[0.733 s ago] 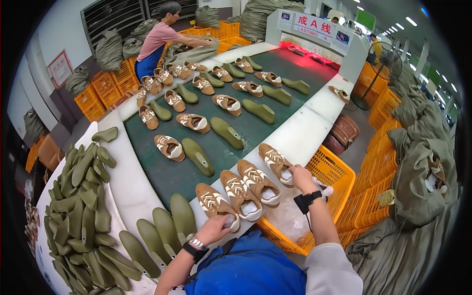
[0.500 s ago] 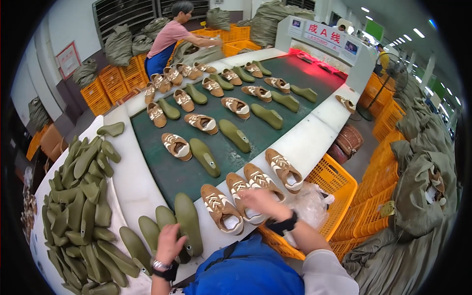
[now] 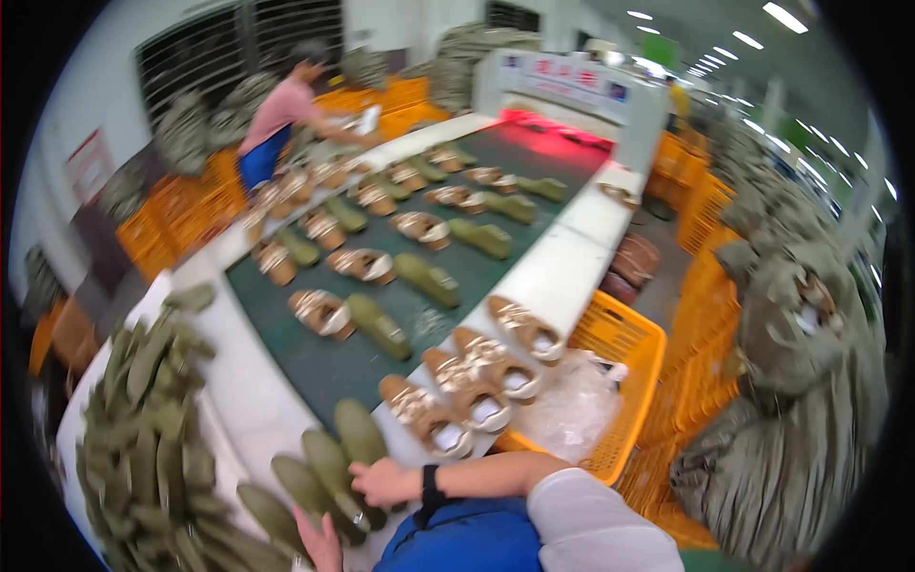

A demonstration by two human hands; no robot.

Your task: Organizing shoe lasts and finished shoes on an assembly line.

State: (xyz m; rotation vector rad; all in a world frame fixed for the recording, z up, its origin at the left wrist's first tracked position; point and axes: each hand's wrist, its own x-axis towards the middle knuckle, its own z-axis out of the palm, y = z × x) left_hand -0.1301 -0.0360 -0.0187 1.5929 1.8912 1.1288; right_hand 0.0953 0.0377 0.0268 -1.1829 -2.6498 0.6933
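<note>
Green shoe lasts stand in a short row at the front edge of the white table. My right hand (image 3: 386, 481) reaches across to the left, its fingers apart at the side of a middle last (image 3: 329, 459). My left hand (image 3: 320, 541) is low beside a nearer last (image 3: 303, 491), fingers stretched out and slightly blurred; whether it touches is unclear. The tallest last (image 3: 359, 431) stands just beyond my right hand. To the right, several brown-and-white sneakers (image 3: 426, 413) sit side by side on the white ledge.
A heap of green lasts (image 3: 143, 448) covers the left table. More sneakers and lasts lie on the green conveyor belt (image 3: 286, 329). A yellow crate (image 3: 643, 381) holding clear plastic stands at right, near grey-green sacks (image 3: 786, 334). A person (image 3: 278, 119) works across the belt.
My right hand has left the sneakers and swung left to the lasts. My left hand has moved lower, toward the table's near edge. The whole view has shifted and blurred.
</note>
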